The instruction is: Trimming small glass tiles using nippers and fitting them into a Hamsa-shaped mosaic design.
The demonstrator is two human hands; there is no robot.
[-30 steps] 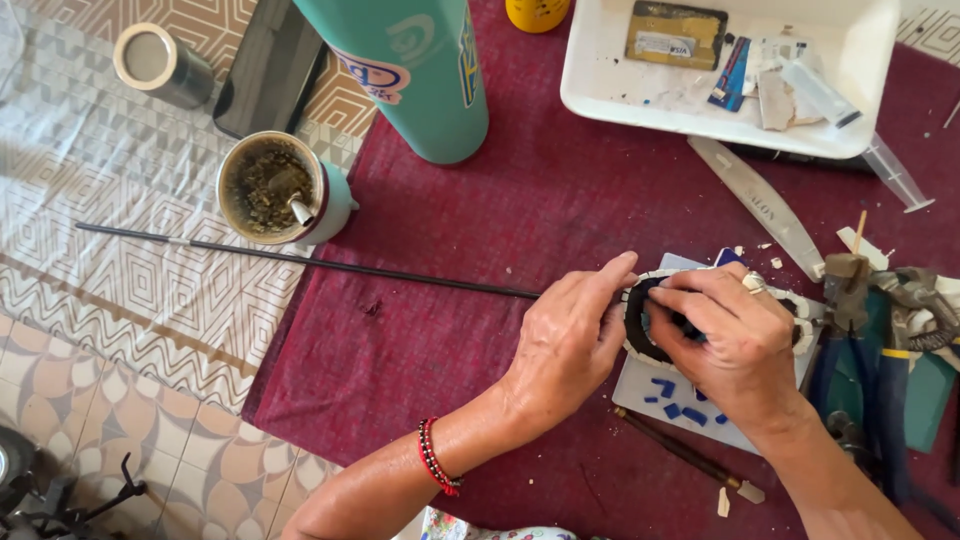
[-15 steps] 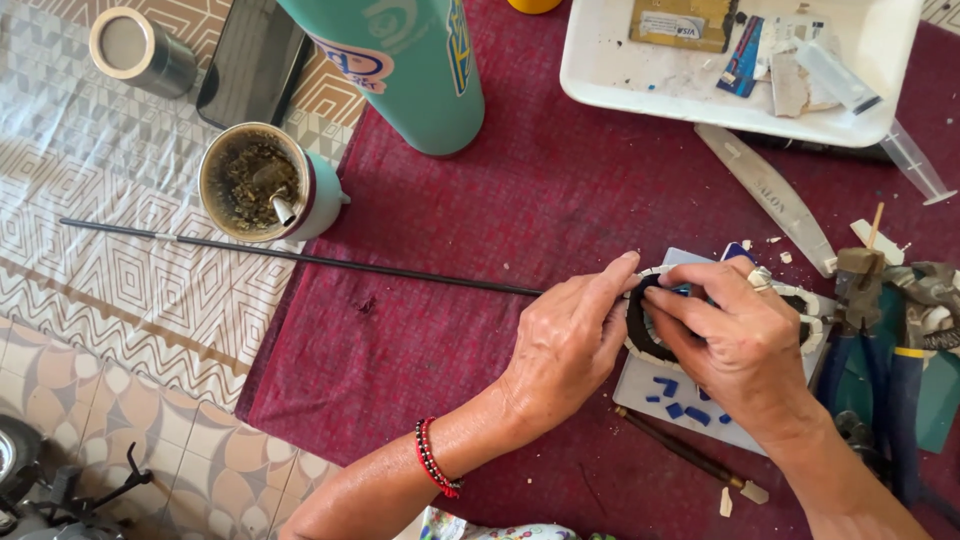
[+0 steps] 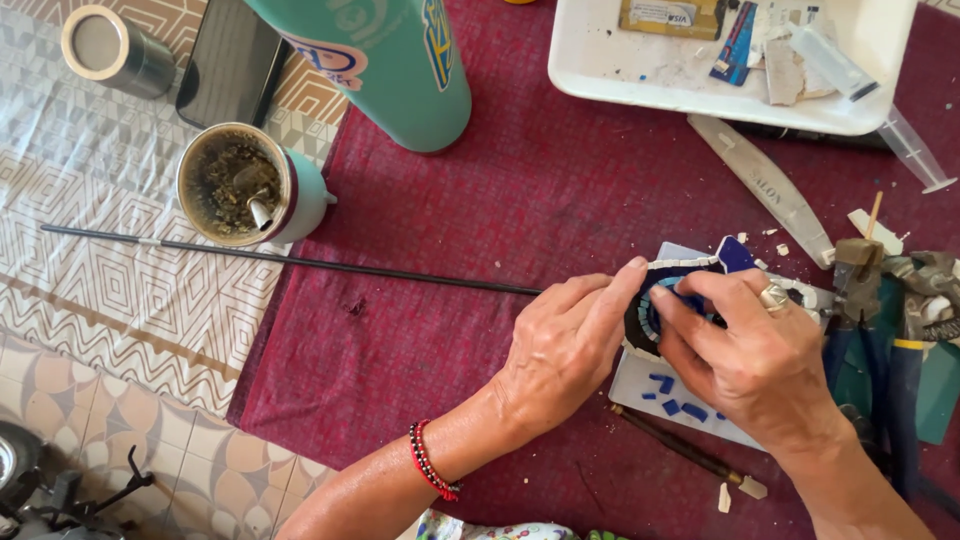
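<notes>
While both hands pinch it on the maroon cloth point(image 3: 480, 230), the left hand point(image 3: 565, 345) and right hand point(image 3: 745, 345) close around a dark ring point(image 3: 640, 322); a white tray point(image 3: 640, 80) of packets lies beyond.

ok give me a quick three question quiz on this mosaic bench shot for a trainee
1. True or false: both hands touch the round mosaic piece.
2. Which lies left of the left hand? A) the pliers B) the long thin black rod C) the white tray
3. Fill in: the finger ring shows on the ____ hand.

Key
1. True: the left hand's fingertips rest on its edge and the right hand presses on it from the other side.
2. B: the long thin black rod runs across the maroon cloth; the pliers lie right and the white tray sits above.
3. Right: the finger ring is on that hand.
</notes>
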